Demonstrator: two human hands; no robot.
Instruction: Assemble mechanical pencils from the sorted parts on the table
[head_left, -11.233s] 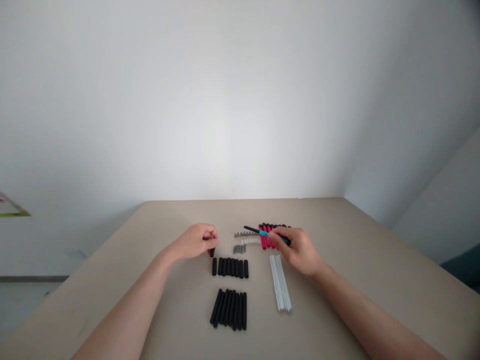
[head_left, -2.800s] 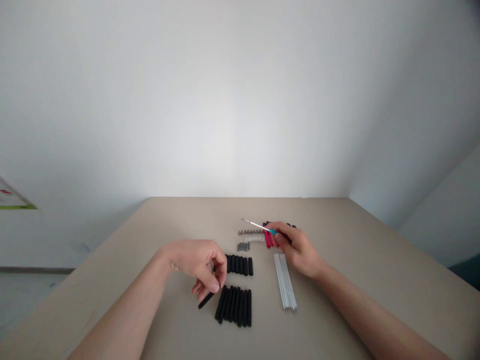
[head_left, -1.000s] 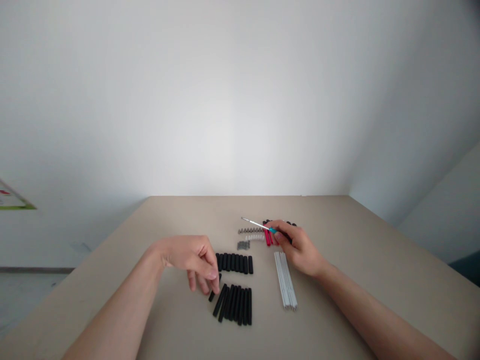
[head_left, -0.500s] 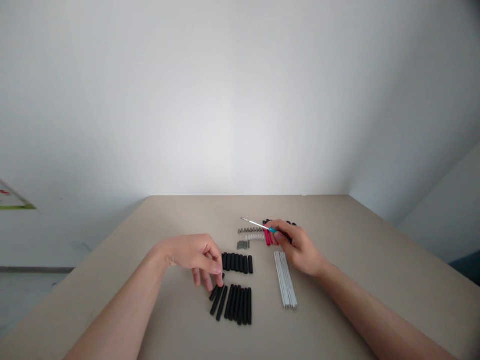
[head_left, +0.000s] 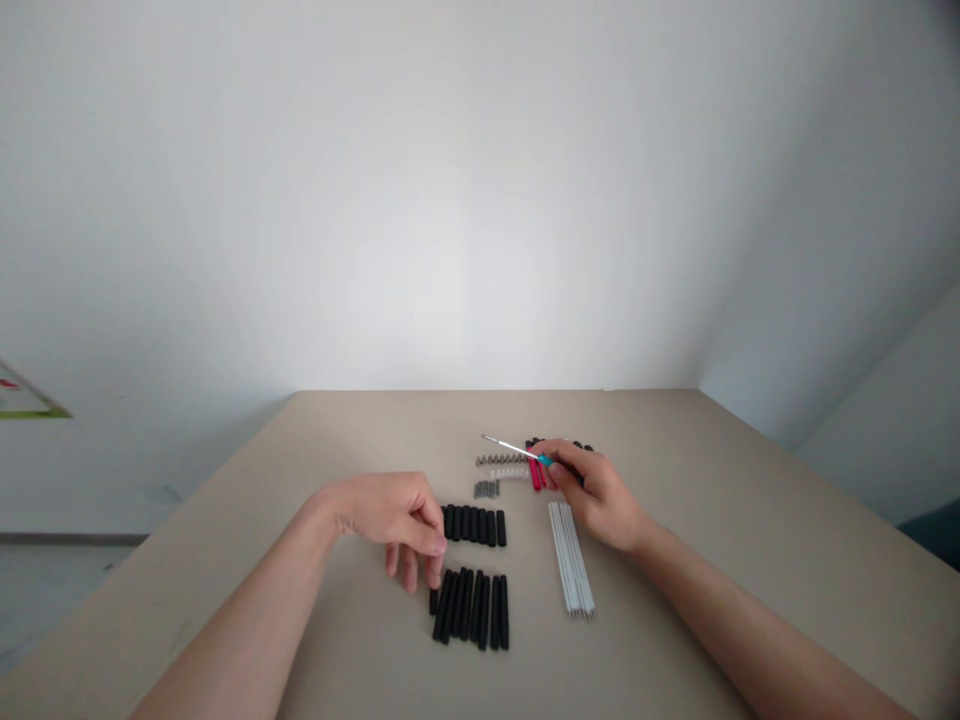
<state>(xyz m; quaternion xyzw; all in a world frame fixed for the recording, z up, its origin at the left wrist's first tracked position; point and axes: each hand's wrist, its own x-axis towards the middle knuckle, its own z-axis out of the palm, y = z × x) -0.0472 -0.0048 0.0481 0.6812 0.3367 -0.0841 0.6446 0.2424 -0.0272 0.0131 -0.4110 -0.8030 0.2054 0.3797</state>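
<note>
Fingertips of the left hand [head_left: 405, 525], at lower centre of the frame, reach down to a short visible end of black cylindrical tube [head_left: 433, 602]; whether they pinch it or merely touch it I cannot tell. That tube lies just beside the lower row of long black cylindrical tubes [head_left: 481, 610], which lean unevenly with small gaps. Being round, they could probably roll or fan out if a finger pushed too hard sideways. The knuckles are also close to the row of shorter black cylindrical tubes [head_left: 473, 525] above, so a careless lift might disturb that line.

Right of centre, the right hand [head_left: 600, 500] grips a slim silver rod with a teal collar [head_left: 514, 449]. Its tip points leftward above the small metal cones [head_left: 500, 461]; if the wrist sagged, those and the clear plastic pieces [head_left: 511, 473] could scatter. The same hand partly hides the red tubes [head_left: 535, 474], making an unseen bump likelier, while the thin white rods [head_left: 571, 562] lie just below.
</note>
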